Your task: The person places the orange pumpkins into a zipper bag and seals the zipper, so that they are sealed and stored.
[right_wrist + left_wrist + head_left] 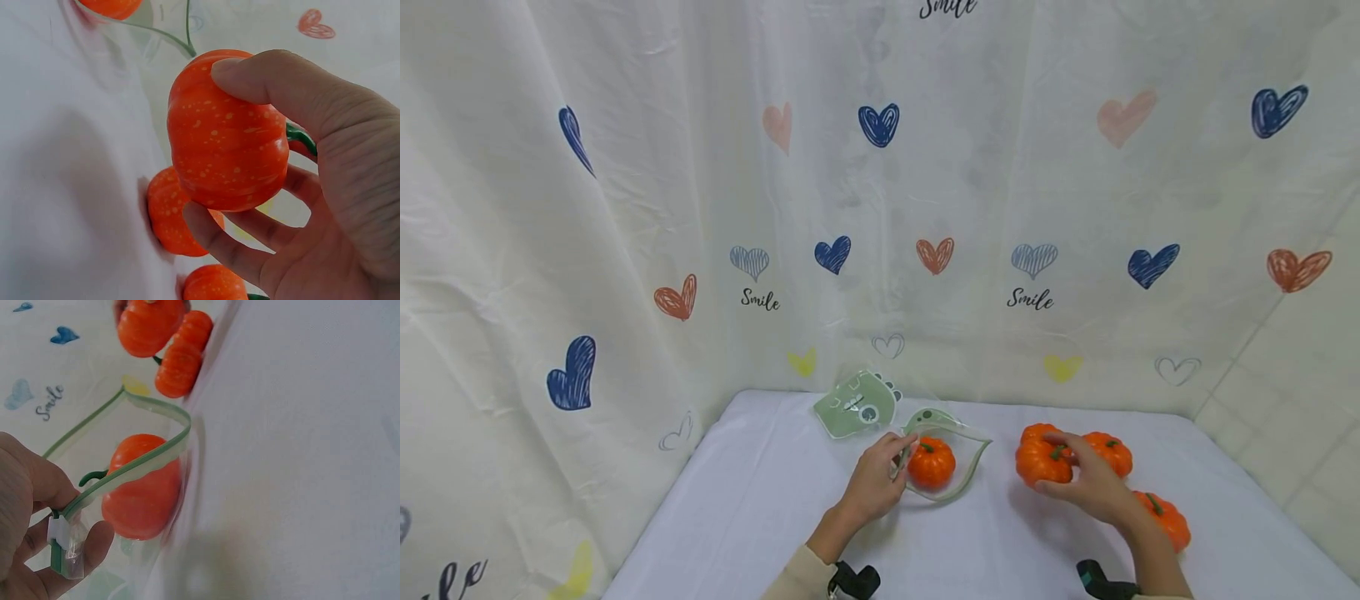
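Note:
My left hand (872,482) pinches the rim of a clear zip bag (164,407) near its white slider (59,532). The bag's green-edged mouth gapes towards the right. One orange toy pumpkin (932,463) with a green stem sits inside it. To the right, my right hand (1096,485) grips another toy pumpkin (228,140) between thumb and fingers, raised over the white tabletop. Its green stem points towards the palm. More orange pumpkins lie around that hand: one behind the held one (1036,431), one beyond the fingers (1112,454), and one by the wrist (1167,523).
A green cartoon-face print (856,407) on clear plastic lies behind the bag, at the table's back edge. White cloth covers the table (970,554). A white curtain (970,192) with hearts and "Smile" lettering hangs behind and along the left.

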Demonstrator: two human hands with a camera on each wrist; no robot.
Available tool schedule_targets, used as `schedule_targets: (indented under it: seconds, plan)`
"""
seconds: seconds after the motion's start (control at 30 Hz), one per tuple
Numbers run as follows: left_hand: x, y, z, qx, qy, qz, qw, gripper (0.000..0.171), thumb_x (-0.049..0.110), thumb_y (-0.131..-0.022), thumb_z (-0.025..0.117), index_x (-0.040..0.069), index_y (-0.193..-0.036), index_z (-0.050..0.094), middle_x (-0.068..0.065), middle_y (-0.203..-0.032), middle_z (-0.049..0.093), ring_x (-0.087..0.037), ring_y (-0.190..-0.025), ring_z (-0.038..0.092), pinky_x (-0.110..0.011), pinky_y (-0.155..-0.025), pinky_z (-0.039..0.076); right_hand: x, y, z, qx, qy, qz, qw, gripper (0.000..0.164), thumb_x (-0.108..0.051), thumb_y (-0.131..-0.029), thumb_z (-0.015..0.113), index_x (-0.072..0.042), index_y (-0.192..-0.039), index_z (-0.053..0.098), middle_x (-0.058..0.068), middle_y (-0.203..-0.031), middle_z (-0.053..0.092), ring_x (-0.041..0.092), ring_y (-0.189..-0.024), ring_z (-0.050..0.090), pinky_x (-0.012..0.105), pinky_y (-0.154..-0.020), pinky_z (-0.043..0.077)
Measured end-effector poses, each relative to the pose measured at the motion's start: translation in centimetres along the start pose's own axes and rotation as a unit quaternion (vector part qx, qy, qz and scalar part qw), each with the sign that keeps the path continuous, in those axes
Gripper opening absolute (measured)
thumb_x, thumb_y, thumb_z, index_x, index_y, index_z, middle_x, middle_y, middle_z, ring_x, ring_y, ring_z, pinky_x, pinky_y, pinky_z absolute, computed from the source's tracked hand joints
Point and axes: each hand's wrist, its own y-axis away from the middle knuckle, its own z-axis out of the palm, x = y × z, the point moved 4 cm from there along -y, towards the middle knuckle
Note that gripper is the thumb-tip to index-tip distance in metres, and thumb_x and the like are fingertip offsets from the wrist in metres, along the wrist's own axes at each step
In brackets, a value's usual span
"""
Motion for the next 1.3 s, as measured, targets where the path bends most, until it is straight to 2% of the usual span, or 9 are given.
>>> schedule_targets:
  seconds: [0.13,0.37,0.53,0.93,1.3]
  plan:
    - [0.0,0.1,0.1,-0.005,0.008,-0.008,0.9999,0.053,-0.002,-0.089,0.071,0.008,-0.141,0.062,-0.005,-0.105,0.067,-0.011,-0.088,0.060,-0.018,-0.080,0.055,-0.5,0.2,0.2,0.001,-0.004,-0.021,1.000,0.091,-0.041,-0.082,0.084,-0.011,-0.154,0.037,0.026,-0.157,0.037,0.050,-0.130,0.046,0.065,-0.096,0.050]
    - [0.0,0.1,0.1,-0.004,0.005,-0.012,0.9999,0.052,-0.001,-0.090,0.071,0.008,-0.141,0.062,-0.005,-0.106,0.067,-0.011,-0.088,0.060,-0.017,-0.080,0.055,-1.5,0.2,0.7,-0.001,-0.019,-0.017,1.000,0.091,-0.040,-0.081,0.085,-0.010,-0.152,0.036,0.024,-0.155,0.039,0.046,-0.132,0.043,0.068,-0.102,0.046]
    - [0.0,0.1,0.1,-0.002,0.004,-0.012,0.9999,0.053,-0.001,-0.090,0.072,0.008,-0.141,0.062,-0.005,-0.106,0.067,-0.011,-0.088,0.060,-0.018,-0.080,0.055,-1.9,0.0,1.3,-0.006,-0.024,-0.021,0.999,0.089,-0.039,-0.081,0.085,-0.009,-0.149,0.037,0.024,-0.156,0.035,0.045,-0.134,0.041,0.070,-0.105,0.042]
    - [-0.2,0.1,0.1,-0.002,0.005,-0.002,1.0000,0.056,-0.003,-0.088,0.072,0.008,-0.141,0.061,-0.005,-0.107,0.068,-0.009,-0.088,0.059,-0.018,-0.080,0.056,-2.4,-0.4,2.6,-0.021,-0.032,-0.020,0.999,0.086,-0.038,-0.079,0.087,-0.014,-0.147,0.041,0.021,-0.158,0.032,0.043,-0.134,0.042,0.068,-0.104,0.045]
    - [-0.4,0.0,0.2,-0.001,0.009,-0.005,0.9999,0.057,-0.004,-0.088,0.072,0.009,-0.142,0.060,-0.004,-0.107,0.067,-0.008,-0.089,0.059,-0.018,-0.080,0.055,-3.5,-0.4,3.7,-0.035,-0.031,-0.044,0.998,0.082,-0.039,-0.079,0.086,-0.016,-0.146,0.045,0.019,-0.153,0.039,0.037,-0.131,0.046,0.061,-0.104,0.049]
